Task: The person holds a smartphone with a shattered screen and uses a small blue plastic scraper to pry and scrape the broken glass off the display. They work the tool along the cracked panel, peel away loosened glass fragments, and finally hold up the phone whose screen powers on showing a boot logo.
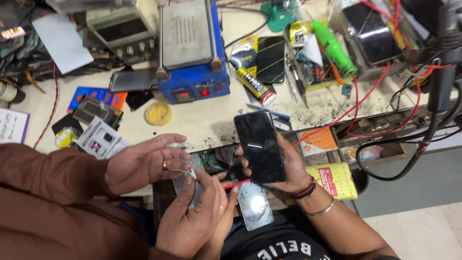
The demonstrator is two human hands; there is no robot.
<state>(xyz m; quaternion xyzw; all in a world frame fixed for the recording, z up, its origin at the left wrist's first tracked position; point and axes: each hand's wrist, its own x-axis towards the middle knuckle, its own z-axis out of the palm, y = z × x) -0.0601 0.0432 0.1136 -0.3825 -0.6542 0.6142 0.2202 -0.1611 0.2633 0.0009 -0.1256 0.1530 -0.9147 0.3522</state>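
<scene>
My right hand (288, 166), with dark thread bands and a metal bangle on the wrist, holds a black phone (260, 147) upright, its dark screen facing me. A shiny silver back panel (254, 206) lies just below it. My left hand (230, 192) is mostly hidden behind another person's hand; only a strip of fingers shows next to the panel, and its grip is unclear. That person, in brown sleeves, has both ringed hands (144, 163) (190, 219) around a flat grey phone part (195, 175) at the bench edge.
On the bench stand a blue heating-plate machine (192, 58), a glue tube (255, 84), a round yellow tin (158, 113) and a tray of tools with a green handle (334, 45). Red wires (365, 96) and a black cable (423, 144) cross at right. A yellow packet (337, 180) lies nearby.
</scene>
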